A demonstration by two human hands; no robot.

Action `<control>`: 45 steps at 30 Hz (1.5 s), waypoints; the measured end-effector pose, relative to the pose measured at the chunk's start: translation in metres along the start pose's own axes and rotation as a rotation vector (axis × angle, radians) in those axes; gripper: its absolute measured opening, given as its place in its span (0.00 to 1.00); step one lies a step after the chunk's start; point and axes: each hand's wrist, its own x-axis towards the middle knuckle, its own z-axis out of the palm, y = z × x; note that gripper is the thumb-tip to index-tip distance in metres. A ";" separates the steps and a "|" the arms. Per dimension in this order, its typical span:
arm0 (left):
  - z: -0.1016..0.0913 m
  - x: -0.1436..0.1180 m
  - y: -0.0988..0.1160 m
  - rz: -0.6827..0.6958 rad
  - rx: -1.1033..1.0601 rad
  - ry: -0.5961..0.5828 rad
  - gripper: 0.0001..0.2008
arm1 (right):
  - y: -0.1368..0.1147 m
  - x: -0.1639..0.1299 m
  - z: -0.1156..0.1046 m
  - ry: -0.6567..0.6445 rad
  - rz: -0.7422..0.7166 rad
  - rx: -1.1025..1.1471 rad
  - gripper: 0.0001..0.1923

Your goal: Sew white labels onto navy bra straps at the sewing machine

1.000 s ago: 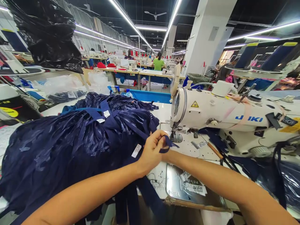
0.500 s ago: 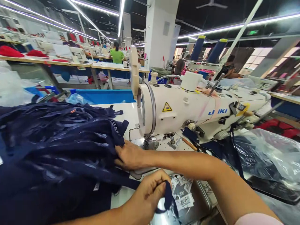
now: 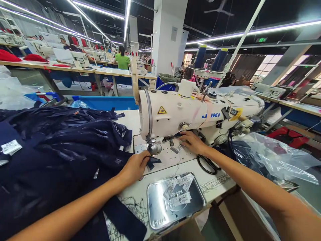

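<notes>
My left hand is closed on the end of a navy fabric strip, just in front of the presser foot of the white sewing machine. Beyond that hand, a heap of navy garments spreads over the left of the table. My right hand reaches under the machine arm, its fingers curled together beside a dark scrap; whatever its fingertips pinch is hidden. A small grey label lies on the machine bed close by.
Black scissor handles rest below my right wrist. A shiny metal tray with several printed labels sits at the front edge. Clear plastic covers navy fabric on the right. A person in green sits farther back.
My right hand has left the garment heap and moved right, under the machine arm. My left hand has moved forward and left, bringing the strip end near the presser foot. The metal tray is uncovered.
</notes>
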 end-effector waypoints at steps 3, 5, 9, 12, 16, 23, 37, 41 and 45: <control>-0.003 -0.006 0.006 -0.043 0.111 0.008 0.11 | 0.011 0.004 0.006 -0.039 -0.018 0.038 0.04; -0.003 -0.011 0.010 -0.047 0.137 0.022 0.10 | 0.011 0.003 0.009 -0.033 -0.020 0.067 0.03; 0.000 -0.017 0.018 -0.015 0.148 0.091 0.08 | 0.002 -0.005 0.007 0.085 -0.014 0.126 0.04; 0.001 -0.018 0.032 0.001 0.112 0.145 0.09 | -0.013 -0.014 -0.003 0.200 -0.022 0.175 0.05; 0.007 -0.009 0.064 -0.050 -0.124 0.167 0.13 | -0.042 -0.029 -0.019 0.224 -0.014 0.324 0.05; 0.039 0.012 0.101 -0.211 -0.694 0.053 0.08 | -0.075 -0.046 -0.026 0.110 -0.077 0.420 0.08; 0.039 -0.012 0.090 -0.301 -0.968 0.311 0.07 | -0.023 -0.054 -0.015 0.401 0.182 0.143 0.06; 0.042 -0.014 0.090 -0.287 -0.964 0.324 0.08 | -0.042 -0.058 -0.009 0.113 -0.033 0.105 0.12; 0.038 -0.017 0.093 -0.259 -0.938 0.377 0.06 | -0.061 -0.056 -0.002 -0.122 -0.216 0.021 0.07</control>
